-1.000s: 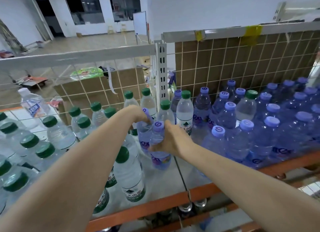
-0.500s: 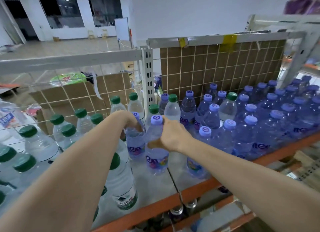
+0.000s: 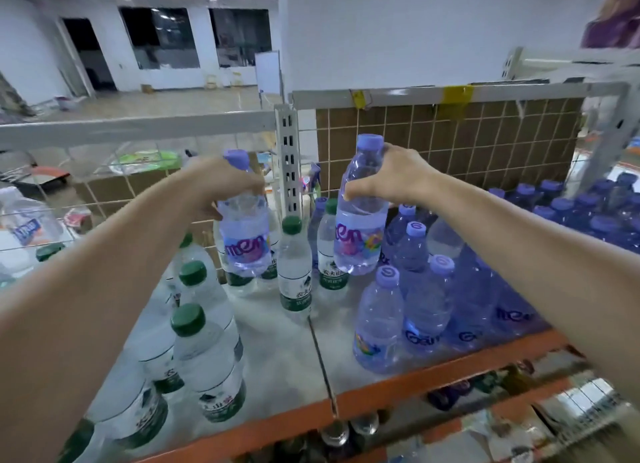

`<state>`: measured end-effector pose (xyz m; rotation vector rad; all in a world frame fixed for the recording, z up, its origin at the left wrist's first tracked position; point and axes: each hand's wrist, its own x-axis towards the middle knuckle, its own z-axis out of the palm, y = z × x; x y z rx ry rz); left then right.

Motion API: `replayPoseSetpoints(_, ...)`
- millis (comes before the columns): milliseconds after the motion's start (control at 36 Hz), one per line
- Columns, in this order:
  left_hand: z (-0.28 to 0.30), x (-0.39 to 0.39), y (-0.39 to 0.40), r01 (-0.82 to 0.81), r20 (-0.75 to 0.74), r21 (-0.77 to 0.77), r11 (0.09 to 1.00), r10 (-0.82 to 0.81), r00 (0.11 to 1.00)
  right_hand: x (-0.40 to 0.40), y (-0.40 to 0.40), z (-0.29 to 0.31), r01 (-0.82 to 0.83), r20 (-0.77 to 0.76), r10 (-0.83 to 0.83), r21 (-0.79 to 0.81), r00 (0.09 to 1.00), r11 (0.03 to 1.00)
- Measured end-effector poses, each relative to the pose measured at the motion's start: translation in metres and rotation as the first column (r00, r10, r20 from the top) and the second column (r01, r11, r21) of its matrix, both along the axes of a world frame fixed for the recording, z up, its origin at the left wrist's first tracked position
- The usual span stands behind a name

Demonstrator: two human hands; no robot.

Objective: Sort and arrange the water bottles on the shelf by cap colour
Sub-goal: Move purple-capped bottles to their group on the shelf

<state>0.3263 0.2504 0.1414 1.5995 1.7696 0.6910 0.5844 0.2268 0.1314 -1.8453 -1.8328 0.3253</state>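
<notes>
The left hand [image 3: 221, 185] and right hand [image 3: 398, 175] each grip the neck of a clear purple-capped plastic water bottle [image 3: 244, 234] [image 3: 362, 220], lifted above the grey shelf board [image 3: 277, 351]. Purple caps mostly crowd the right, green the left, yet two green-capped bottles [image 3: 294, 265] stand near the middle, likely unsorted; far rows blur, the left edge is cut off

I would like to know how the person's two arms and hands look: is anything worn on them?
Both forearms are bare as far as the frame shows; no sleeve reaches into view. The left hand and the right hand wear no glove, and no ring, watch or bracelet is visible on the fingers or wrists. No markings can be seen.
</notes>
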Motion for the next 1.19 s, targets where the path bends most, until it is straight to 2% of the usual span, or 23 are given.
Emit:
replayPoseSetpoints(111,0.02,0.013,-0.015,-0.019,0.035,0.027,0.999,0.018,0.999,0.021,0.019,-0.014,-0.015,0.04,0.018,-0.056,0.999,0.998)
replayPoseSetpoints(194,0.03,0.021,-0.025,-0.023,-0.019,0.083,0.996,0.025,1.0,0.028,0.027,-0.022,-0.024,0.094,0.035,-0.124,0.995,0.992)
replayPoseSetpoints(306,0.03,0.037,-0.04,-0.015,-0.106,0.034,0.999,0.019,0.994,0.04,0.038,-0.032,-0.086,0.085,0.105,-0.203,0.991,0.975)
replayPoseSetpoints(417,0.018,0.057,-0.049,-0.05,-0.114,0.047,0.998,0.055,0.992,0.052,0.044,-0.037,-0.167,0.061,0.187,-0.241,0.98,0.956)
replayPoseSetpoints(500,0.004,0.076,-0.053,-0.099,-0.177,0.055,0.994,0.107,0.978,0.057,0.047,-0.042,-0.247,0.06,0.276,-0.29,0.959,0.925)
replayPoseSetpoints(667,-0.039,0.11,-0.051,-0.079,-0.267,0.054,0.995,0.091,0.959,0.056,0.057,-0.052,-0.316,0.088,0.379,-0.397,0.921,0.862)
replayPoseSetpoints(889,-0.096,0.143,-0.037,0.062,-0.327,0.005,0.998,-0.057,0.943,0.058,0.072,-0.061,-0.295,0.092,0.408,-0.549,0.908,0.782)
replayPoseSetpoints(1083,-0.111,0.157,-0.027,0.198,-0.406,-0.044,0.979,-0.198,0.892,0.063,0.084,-0.067,-0.296,0.088,0.436,-0.614,0.896,0.732)
replayPoseSetpoints(1194,-0.119,0.159,-0.02,0.276,-0.414,-0.079,0.958,-0.283,0.865,0.064,0.085,-0.074,-0.266,0.142,0.454,-0.644,0.88,0.718)
